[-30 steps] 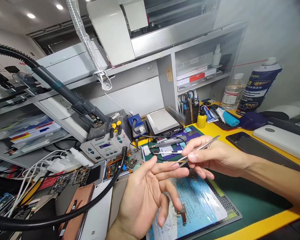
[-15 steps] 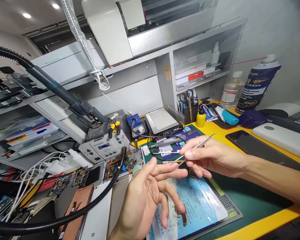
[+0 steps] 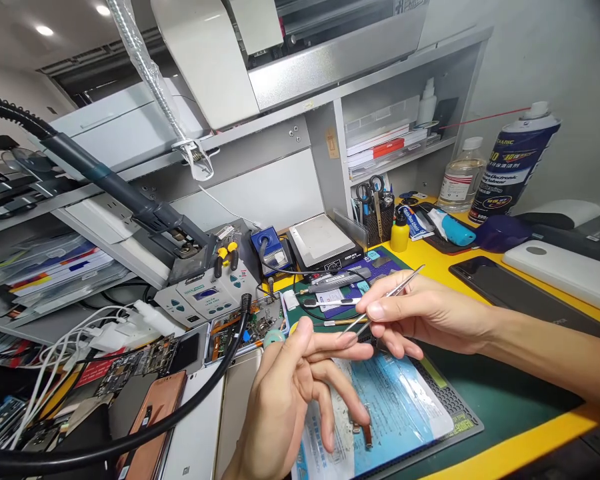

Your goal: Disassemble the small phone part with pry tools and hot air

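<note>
My right hand [image 3: 405, 310] pinches a pair of metal tweezers [image 3: 397, 288] between thumb and fingers. The tweezers' tips point down and left, at the index fingertip of my left hand [image 3: 290, 387]. That hand is open, palm turned up, its index and middle fingers stretched out and the others loosely bent. Whether anything tiny lies on the fingertip, I cannot tell. Below the fingers, a small brown flex cable [image 3: 368, 435] rests on a blue and white plastic packet [image 3: 405, 400], partly hidden by my left hand.
A black hose [image 3: 180, 413] curves across the left side, over several phones. Behind my hands are a tin of circuit parts [image 3: 275, 310], a grey soldering station [image 3: 205, 293] and a toothbrush [image 3: 330, 302]. A spray can [image 3: 513, 167] and a yellow bottle [image 3: 400, 235] stand at the right.
The tweezers' tips have shifted slightly, staying by my left index fingertip. My left hand has turned a little, its palm less exposed. The camera view has moved slightly.
</note>
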A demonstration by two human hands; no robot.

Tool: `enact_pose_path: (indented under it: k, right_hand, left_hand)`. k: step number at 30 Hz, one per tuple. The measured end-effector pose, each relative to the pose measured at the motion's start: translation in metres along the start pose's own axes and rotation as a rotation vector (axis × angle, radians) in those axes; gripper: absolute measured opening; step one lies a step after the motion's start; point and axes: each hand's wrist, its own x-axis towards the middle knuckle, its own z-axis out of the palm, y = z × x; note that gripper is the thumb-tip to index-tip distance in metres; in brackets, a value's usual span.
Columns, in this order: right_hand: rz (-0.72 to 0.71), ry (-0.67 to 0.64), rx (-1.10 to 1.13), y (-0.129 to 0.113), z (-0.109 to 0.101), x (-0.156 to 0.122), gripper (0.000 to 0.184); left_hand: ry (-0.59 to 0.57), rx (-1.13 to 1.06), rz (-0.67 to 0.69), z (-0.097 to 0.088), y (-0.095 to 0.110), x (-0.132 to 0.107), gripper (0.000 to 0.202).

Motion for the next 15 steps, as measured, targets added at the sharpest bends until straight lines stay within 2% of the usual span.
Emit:
enact_pose_path:
  k: [3, 7, 11, 15]
  right_hand:
    - [0.003, -0.015, 0.003, 0.000, 0.000, 0.001, 0.017]
    - [-0.023, -0.024, 0.005, 0.001, 0.000, 0.001, 0.015]
    - [-0.107, 0.011, -0.043, 0.000, 0.000, -0.001, 0.012]
    - [-0.157, 0.020, -0.070, 0.000, 0.000, -0.002, 0.012]
  left_hand:
    - [-0.038, -0.062, -0.025, -0.002, 0.001, 0.000, 0.057]
    - [-0.211, -0.338, -0.147, -0.008, 0.004, 0.006, 0.063]
    - [-0.352, -0.511, -0.199, -0.011, 0.003, 0.010, 0.071]
    - [-0.387, -0.589, -0.218, -0.009, 0.003, 0.011, 0.075]
